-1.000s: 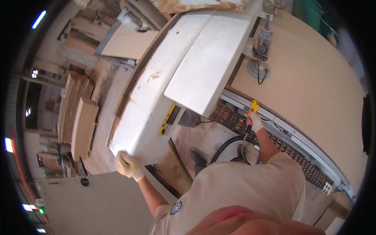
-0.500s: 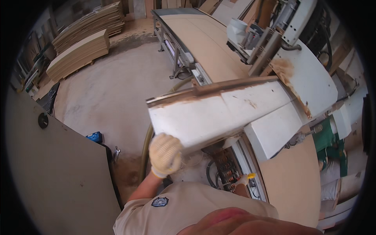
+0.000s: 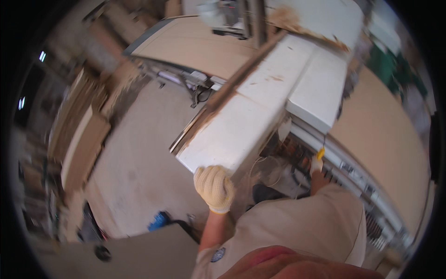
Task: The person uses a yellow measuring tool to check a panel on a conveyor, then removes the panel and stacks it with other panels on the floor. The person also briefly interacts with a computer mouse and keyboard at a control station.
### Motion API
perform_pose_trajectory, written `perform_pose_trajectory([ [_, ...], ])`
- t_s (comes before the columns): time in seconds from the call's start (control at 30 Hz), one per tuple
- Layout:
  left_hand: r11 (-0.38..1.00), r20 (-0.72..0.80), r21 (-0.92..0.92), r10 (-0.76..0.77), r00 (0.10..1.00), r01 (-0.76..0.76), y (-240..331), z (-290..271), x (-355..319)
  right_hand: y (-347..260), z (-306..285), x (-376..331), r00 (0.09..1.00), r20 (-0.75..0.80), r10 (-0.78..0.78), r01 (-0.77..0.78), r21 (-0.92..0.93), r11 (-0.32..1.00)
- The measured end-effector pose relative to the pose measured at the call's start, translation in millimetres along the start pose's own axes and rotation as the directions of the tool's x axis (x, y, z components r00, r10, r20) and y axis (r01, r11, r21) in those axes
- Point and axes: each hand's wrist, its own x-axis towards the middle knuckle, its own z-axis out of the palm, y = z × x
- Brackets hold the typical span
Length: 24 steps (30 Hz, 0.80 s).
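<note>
My left hand (image 3: 214,188), in a cream knitted glove, is closed with bent fingers at the near end of a long white machine beam (image 3: 253,114). Brown dust lines the beam's far edge. To the right and lower down, my gloved right hand (image 3: 317,165) is closed round a small yellow-handled tool (image 3: 320,154). A thin dark shaft seems to rise from it, but blur hides its exact kind. Beside that hand is an opening below the beam with wiring and small parts (image 3: 293,152), next to a metal rail (image 3: 346,165).
Tan board surface (image 3: 385,135) spreads to the right, and another board-topped table (image 3: 195,42) stands beyond the beam. Stacked boards (image 3: 83,144) lie at left. A grey cabinet (image 3: 139,253) is near lower left, with a blue object (image 3: 159,221) beside it. A person in green (image 3: 385,69) is at far right.
The whole view has swung and tilted, so the beam slopes more steeply. My left hand stays at the beam's end, and my right hand still holds the yellow-handled tool by the opening.
</note>
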Motion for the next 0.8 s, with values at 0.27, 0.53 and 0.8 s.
perform_pose_trajectory([
  [0.27,0.989,-0.045,0.141,0.051,0.998,-0.045,-9.6,16.6,-16.1,-13.8,78.8,-10.4,0.994,0.076,0.078,-0.091,0.186,0.978],
  [0.53,0.966,-0.054,0.259,0.028,0.998,-0.013,-14.6,24.0,-30.1,-47.3,125.7,19.1,0.988,0.122,0.091,-0.148,0.634,0.759],
  [0.8,0.921,-0.061,0.374,0.142,0.988,-0.109,-12.8,28.5,-25.9,-55.7,109.7,33.9,0.968,0.251,0.011,-0.142,0.511,0.848],
])
